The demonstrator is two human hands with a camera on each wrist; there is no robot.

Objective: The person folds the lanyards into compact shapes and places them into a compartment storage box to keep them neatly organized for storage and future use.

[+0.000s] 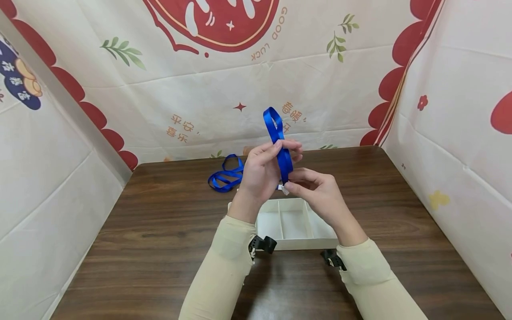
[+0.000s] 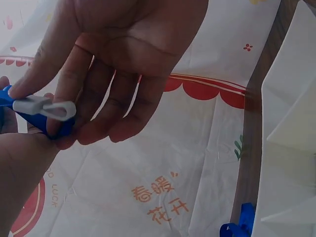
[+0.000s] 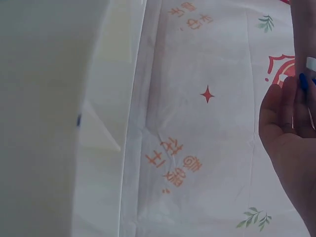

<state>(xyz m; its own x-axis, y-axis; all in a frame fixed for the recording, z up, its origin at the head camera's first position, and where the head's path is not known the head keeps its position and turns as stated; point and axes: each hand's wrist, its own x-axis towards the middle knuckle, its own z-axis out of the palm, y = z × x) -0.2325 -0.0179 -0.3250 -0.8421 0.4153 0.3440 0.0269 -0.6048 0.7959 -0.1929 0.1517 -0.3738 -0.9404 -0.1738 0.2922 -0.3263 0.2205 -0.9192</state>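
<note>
A blue lanyard (image 1: 285,162), folded into loops, stands upright between both hands in the head view. My left hand (image 1: 262,171) holds it between thumb and fingers, with one loop rising above the hand. At its lower end, my right hand (image 1: 316,191) pinches the lanyard by a white plastic clip (image 2: 49,107), which shows clearly in the left wrist view. Another blue lanyard (image 1: 226,180) lies in loose coils on the table, behind and left of the left hand; the forearm side hides part of it.
Below the hands, a white box (image 1: 308,244) with dividers sits on the brown wooden table (image 1: 152,249). Printed cloth walls (image 1: 208,93) enclose the back and both sides. Black straps with small devices (image 1: 262,244) are worn at the wrists.
</note>
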